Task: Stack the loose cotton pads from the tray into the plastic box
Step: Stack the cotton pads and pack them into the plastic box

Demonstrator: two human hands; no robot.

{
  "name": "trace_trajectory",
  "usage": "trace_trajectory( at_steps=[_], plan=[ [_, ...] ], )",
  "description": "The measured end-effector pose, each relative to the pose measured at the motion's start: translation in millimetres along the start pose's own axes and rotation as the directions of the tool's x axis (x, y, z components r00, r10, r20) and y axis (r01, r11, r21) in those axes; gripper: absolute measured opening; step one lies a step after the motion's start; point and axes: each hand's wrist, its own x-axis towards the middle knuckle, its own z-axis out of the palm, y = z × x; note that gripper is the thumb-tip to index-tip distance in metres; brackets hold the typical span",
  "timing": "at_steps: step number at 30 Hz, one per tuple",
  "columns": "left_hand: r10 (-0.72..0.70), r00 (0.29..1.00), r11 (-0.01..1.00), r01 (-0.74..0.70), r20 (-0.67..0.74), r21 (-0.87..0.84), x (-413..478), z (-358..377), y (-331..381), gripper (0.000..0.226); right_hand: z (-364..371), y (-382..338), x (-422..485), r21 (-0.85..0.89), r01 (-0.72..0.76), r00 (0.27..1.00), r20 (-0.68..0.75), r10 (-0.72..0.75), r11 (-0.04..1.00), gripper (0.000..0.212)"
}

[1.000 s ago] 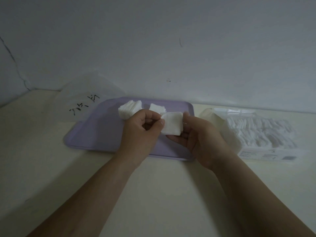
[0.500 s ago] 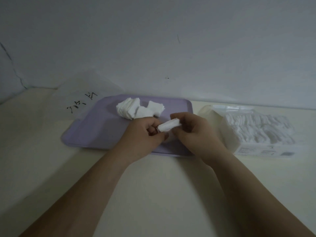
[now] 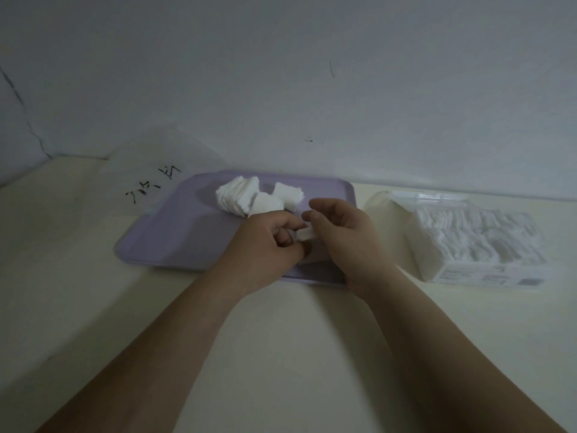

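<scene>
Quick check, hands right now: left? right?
Left hand: pinches the cotton pads.
Right hand: touches the same pads; grip cannot be told.

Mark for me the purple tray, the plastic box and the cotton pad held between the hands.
purple tray (image 3: 187, 235), head view, bare floor toward its left end.
plastic box (image 3: 487, 276), head view, front wall with the label.
held cotton pad (image 3: 305, 234), head view, the small white edge that shows.

tray (image 3: 175, 242) left of plastic box (image 3: 487, 275) | cotton pads (image 3: 239, 195) on tray's far part | more in box
</scene>
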Motion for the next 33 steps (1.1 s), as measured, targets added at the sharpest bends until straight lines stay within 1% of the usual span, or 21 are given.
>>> trace_trajectory(
  at_steps=[4,7,10,11,13,15,16,17,18,19,20,21,23,24,25,26,27,28,29,31,33],
  plan=[
    [0.000,1.000,0.997,-0.001,0.013,0.078,-0.1,1.0,-2.8,0.023,2.4,-0.5,-3.6,-0.013,-0.022,1.000,0.008,0.022,1.000,0.030],
    [0.006,0.999,0.986,-0.011,0.034,0.165,-1.5,3.8,-3.0,0.025,4.4,-1.4,-5.4,0.002,-0.044,0.999,0.024,0.044,0.999,0.046],
    [0.029,0.999,0.985,-0.032,0.020,0.171,-1.2,6.2,-4.7,0.006,3.1,-2.1,-6.9,0.017,-0.041,0.999,0.030,0.040,0.999,0.055],
    [0.044,0.999,0.985,-0.047,0.019,0.164,-1.8,6.4,-4.8,0.003,1.8,-1.9,-6.5,0.033,-0.041,0.999,0.034,0.040,0.999,0.053],
    [0.087,0.996,0.980,-0.084,-0.011,0.181,-2.3,7.3,-2.9,0.007,-2.2,-1.2,-5.3,0.115,-0.063,0.997,0.059,0.057,0.991,0.039],
    [0.094,0.993,0.976,-0.078,-0.067,0.204,-1.5,5.5,0.5,0.016,-9.6,-2.6,-6.5,0.221,-0.070,0.990,0.133,0.041,0.973,0.024],
    [0.071,0.993,0.980,-0.053,-0.089,0.193,0.0,3.2,1.1,0.018,-14.1,-3.2,-7.3,0.232,-0.038,0.983,0.181,-0.004,0.972,0.026],
    [0.045,0.994,0.987,-0.030,-0.096,0.157,0.9,2.1,-0.1,0.015,-20.0,-1.7,-8.5,0.189,0.018,0.974,0.220,-0.060,0.982,0.029],
    [0.023,0.995,0.994,-0.013,-0.094,0.112,1.7,0.6,-1.2,0.009,-24.7,-0.4,-8.7,0.097,0.104,0.963,0.239,-0.125,0.990,0.030],
    [0.015,0.996,0.998,-0.009,-0.086,0.068,1.8,-0.1,0.5,0.005,-27.5,0.5,-8.3,-0.022,0.194,0.955,0.234,-0.183,0.981,0.027],
    [0.008,0.997,1.000,-0.005,-0.082,0.029,0.8,-0.1,2.1,0.004,-27.7,3.2,-7.4,-0.121,0.251,0.950,0.219,-0.220,0.960,0.023],
    [0.004,0.997,1.000,-0.004,-0.083,0.001,0.7,0.9,5.7,0.003,-28.5,5.5,-5.2,-0.166,0.274,0.951,0.197,-0.240,0.947,0.020],
    [-0.013,0.992,1.000,0.013,-0.127,-0.001,5.2,0.5,8.7,0.009,-28.3,6.7,-3.3,-0.138,0.246,0.963,0.147,-0.226,0.959,0.023],
    [-0.024,0.984,0.999,0.031,-0.177,0.037,8.8,-2.3,9.4,0.011,-28.1,7.2,-2.8,-0.088,0.214,0.971,0.124,-0.202,0.973,0.027],
    [-0.011,0.973,0.990,0.043,-0.232,0.134,14.0,-7.0,9.1,0.011,-28.8,6.6,-2.4,-0.025,0.178,0.979,0.103,-0.174,0.984,0.032],
    [0.038,0.964,0.960,0.037,-0.263,0.277,19.6,-13.9,8.0,0.013,-29.1,5.7,-2.8,0.034,0.145,0.985,0.091,-0.147,0.989,0.034],
    [0.103,0.965,0.902,0.012,-0.242,0.432,25.6,-20.8,6.2,0.018,-29.7,4.2,-3.0,0.078,0.121,0.989,0.081,-0.127,0.990,0.036],
    [0.133,0.974,0.828,-0.009,-0.181,0.561,30.3,-26.0,5.7,0.025,-30.1,3.1,-2.7,0.111,0.103,0.991,0.074,-0.112,0.988,0.036],
    [0.107,0.988,0.770,-0.013,-0.109,0.638,33.1,-29.0,6.6,0.032,-31.1,2.8,-2.3,0.136,0.092,0.992,0.070,-0.102,0.986,0.036],
    [-0.024,1.000,0.730,0.019,-0.001,0.683,35.4,-29.8,9.1,0.037,-32.2,3.3,-1.0,0.156,0.075,0.994,0.072,-0.087,0.985,0.033],
    [-0.080,0.997,0.742,0.043,0.024,0.669,35.8,-27.9,9.9,0.034,-32.8,4.1,-0.8,0.146,0.058,0.994,0.082,-0.071,0.987,0.027]
  ],
)
